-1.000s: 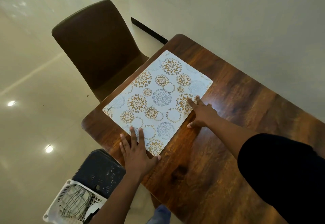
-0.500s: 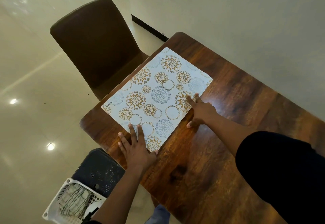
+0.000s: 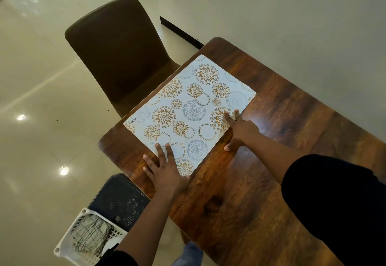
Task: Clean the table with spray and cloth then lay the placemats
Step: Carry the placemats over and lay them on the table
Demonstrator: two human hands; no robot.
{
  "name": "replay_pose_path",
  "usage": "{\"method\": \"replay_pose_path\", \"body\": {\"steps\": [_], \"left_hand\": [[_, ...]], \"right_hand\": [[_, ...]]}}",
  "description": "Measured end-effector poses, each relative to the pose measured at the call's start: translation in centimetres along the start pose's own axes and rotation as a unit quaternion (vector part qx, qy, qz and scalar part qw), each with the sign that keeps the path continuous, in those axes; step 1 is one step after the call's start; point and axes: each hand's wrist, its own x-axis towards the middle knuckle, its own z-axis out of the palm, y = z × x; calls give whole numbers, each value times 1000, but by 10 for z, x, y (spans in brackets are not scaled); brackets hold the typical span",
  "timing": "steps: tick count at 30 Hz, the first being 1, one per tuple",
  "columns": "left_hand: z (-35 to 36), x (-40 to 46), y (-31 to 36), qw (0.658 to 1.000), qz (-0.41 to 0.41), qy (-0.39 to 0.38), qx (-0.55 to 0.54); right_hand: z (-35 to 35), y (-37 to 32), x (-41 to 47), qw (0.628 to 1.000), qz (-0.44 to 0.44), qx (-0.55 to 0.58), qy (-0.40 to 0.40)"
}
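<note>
Both hands lie flat on the work, fingers straight and gripping nothing. Reaching up from about 7 o'clock on a bare forearm, the left hand point(image 3: 167, 168) is spread wide, palm down: its longer fingers point(image 3: 160, 150) rest on the near corner of the white rectangular placemat printed with gold and grey floral circles point(image 3: 190, 111), while the outer fingers and the thumb lie on the wood to either side of that corner. Coming in from 4 o'clock out of a black sleeve point(image 3: 334, 199), the right hand point(image 3: 240, 129) stretches forward with the arm nearly straight, fingertips point(image 3: 226, 116) pressed on the placemat's right-hand long edge and the thumb down on the wood just beside that edge. That placemat lies flat at the far-left end of the glossy dark brown wooden tabletop point(image 3: 282, 161), turned diagonally in view, its left long edge running close along the tabletop's edge and a small printed word at its 9 o'clock corner. Beyond that edge, toward 11 o'clock, stands a dark brown upholstered chair point(image 3: 117, 52), pushed up against the tabletop. Down at 7 o'clock, on the shiny cream tiled floor point(image 3: 37, 140), a white perforated plastic basket point(image 3: 69, 238) holds a pale checked cloth point(image 3: 92, 236), with a black slotted plastic object point(image 3: 119, 201) touching the basket's far side.
</note>
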Motion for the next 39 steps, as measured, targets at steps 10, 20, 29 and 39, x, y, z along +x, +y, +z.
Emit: {"method": "replay_pose_path", "body": {"steps": [10, 20, 29, 39], "left_hand": [[-1, -1, -1, 1000, 11, -8, 13], [-3, 1, 4, 1000, 3, -15, 16], [-6, -1, 6, 999, 7, -4, 31], [-10, -5, 7, 999, 5, 3, 43]], "right_hand": [[-1, -1, 0, 1000, 0, -5, -6], [1, -1, 1, 1000, 0, -2, -6], [5, 2, 5, 1000, -5, 4, 3], [14, 5, 2, 999, 1, 40, 28]]}}
